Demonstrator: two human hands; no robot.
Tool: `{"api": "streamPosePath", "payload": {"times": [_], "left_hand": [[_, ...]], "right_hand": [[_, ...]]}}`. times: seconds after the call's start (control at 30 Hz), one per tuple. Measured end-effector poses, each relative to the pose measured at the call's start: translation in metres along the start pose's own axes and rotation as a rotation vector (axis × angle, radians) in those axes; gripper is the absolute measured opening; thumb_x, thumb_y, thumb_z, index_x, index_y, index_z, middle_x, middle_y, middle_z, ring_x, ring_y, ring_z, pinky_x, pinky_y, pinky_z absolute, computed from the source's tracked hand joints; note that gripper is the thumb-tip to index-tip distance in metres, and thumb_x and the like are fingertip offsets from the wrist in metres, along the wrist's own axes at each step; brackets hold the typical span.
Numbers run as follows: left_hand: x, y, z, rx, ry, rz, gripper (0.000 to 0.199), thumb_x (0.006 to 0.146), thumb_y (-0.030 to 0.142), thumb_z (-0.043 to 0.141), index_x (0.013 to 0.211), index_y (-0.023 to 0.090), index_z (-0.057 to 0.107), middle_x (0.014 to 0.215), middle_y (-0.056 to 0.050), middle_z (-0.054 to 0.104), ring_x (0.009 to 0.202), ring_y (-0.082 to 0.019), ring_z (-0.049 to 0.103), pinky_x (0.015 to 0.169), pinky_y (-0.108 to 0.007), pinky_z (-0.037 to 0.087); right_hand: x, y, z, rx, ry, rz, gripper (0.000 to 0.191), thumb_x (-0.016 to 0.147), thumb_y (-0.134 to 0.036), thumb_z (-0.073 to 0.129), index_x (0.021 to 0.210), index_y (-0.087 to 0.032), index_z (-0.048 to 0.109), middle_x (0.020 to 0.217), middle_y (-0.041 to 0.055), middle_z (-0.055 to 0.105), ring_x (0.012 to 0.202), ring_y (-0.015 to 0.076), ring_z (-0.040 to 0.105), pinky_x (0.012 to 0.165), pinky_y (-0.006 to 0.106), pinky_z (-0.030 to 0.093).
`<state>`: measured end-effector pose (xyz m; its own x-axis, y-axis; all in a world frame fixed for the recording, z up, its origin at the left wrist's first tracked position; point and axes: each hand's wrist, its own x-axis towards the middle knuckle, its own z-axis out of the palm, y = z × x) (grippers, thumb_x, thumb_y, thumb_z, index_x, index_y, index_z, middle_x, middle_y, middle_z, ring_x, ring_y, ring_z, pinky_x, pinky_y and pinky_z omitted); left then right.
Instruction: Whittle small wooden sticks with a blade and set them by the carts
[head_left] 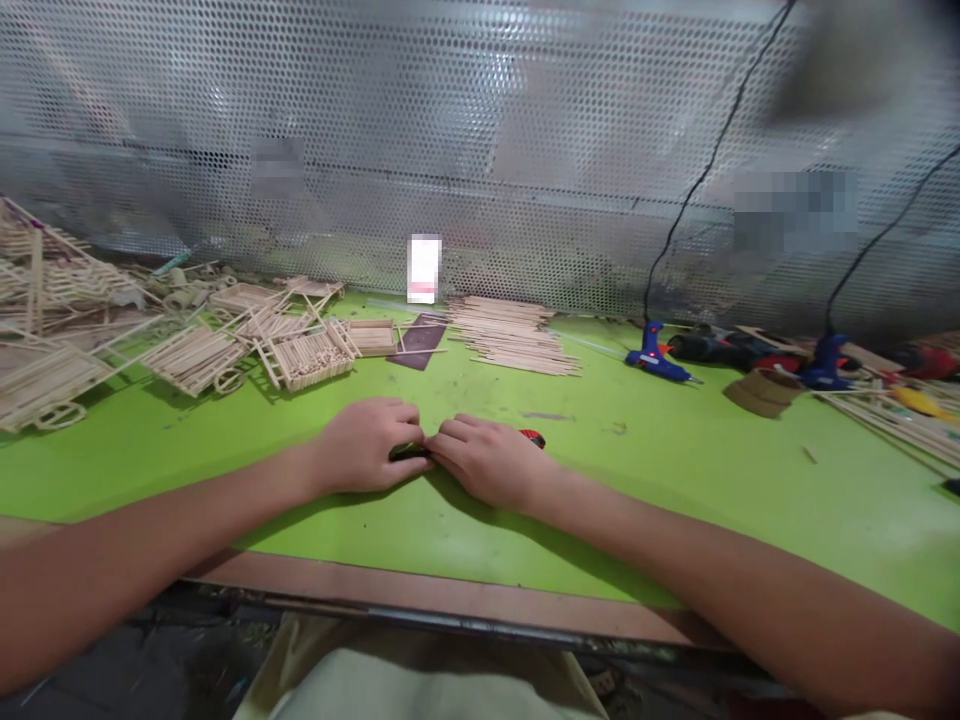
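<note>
Gently, the left hand (364, 447) and right hand (484, 460) meet on the green tabletop (697, 480) around a small dark thing (409, 452).

The small dark thing sits between the hands, near the middle of the tabletop. The fingers (448, 437) curl down around it, and the hands cover most of it, so I cannot tell if they grip it or just rest on it. A red thing (532, 438) lies just past the right hand. Wood stick carts (195, 360) sit far left, a pile of wood sticks (510, 335) lies far ahead, and a blue glue gun (656, 355) stands far right, all apart from the hands.
</note>
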<state>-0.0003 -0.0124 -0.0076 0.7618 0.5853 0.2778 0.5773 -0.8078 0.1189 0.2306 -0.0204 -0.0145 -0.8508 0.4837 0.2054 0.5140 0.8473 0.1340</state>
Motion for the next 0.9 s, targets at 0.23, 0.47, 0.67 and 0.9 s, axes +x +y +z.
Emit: {"api": "streamPosePath", "payload": {"times": [0.23, 0.47, 0.67, 0.9], "left_hand": [[-0.004, -0.002, 0.0, -0.11, 0.01, -0.074, 0.029, 0.097, 0.045, 0.064, 0.093, 0.019, 0.075, 0.097, -0.006, 0.071, 0.089, -0.022, 0.066, 0.076, -0.033, 0.049], [-0.004, -0.003, 0.001, -0.182, 0.013, -0.108, 0.029, 0.095, 0.047, 0.065, 0.091, 0.021, 0.075, 0.102, -0.006, 0.07, 0.094, -0.022, 0.067, 0.08, -0.032, 0.052], [-0.007, -0.006, 0.002, -0.206, 0.017, -0.134, 0.034, 0.096, 0.054, 0.064, 0.1, 0.023, 0.078, 0.107, -0.007, 0.07, 0.093, -0.022, 0.068, 0.079, -0.032, 0.052], [-0.01, -0.011, 0.001, -0.145, 0.011, -0.065, 0.043, 0.109, 0.048, 0.04, 0.112, 0.018, 0.07, 0.104, -0.008, 0.071, 0.092, -0.022, 0.066, 0.077, -0.033, 0.048]], "right_hand": [[0.0, 0.003, -0.004, 0.033, 0.009, -0.015, 0.018, 0.105, -0.022, 0.056, 0.115, -0.015, 0.069, 0.098, 0.0079, 0.071, 0.088, 0.0197, 0.064, 0.08, 0.032, 0.048], [-0.001, 0.004, -0.004, 0.066, 0.045, 0.008, 0.021, 0.106, -0.024, 0.053, 0.115, -0.017, 0.07, 0.099, 0.0072, 0.073, 0.088, 0.0192, 0.065, 0.078, 0.031, 0.047], [-0.013, 0.01, -0.008, 0.038, 0.038, 0.077, 0.021, 0.106, -0.023, 0.053, 0.102, -0.019, 0.073, 0.092, 0.0053, 0.073, 0.082, 0.0182, 0.062, 0.071, 0.03, 0.041], [-0.014, 0.011, -0.01, 0.052, 0.033, 0.065, 0.022, 0.107, -0.025, 0.052, 0.103, -0.018, 0.073, 0.092, 0.0055, 0.073, 0.083, 0.0185, 0.062, 0.074, 0.031, 0.042]]}}
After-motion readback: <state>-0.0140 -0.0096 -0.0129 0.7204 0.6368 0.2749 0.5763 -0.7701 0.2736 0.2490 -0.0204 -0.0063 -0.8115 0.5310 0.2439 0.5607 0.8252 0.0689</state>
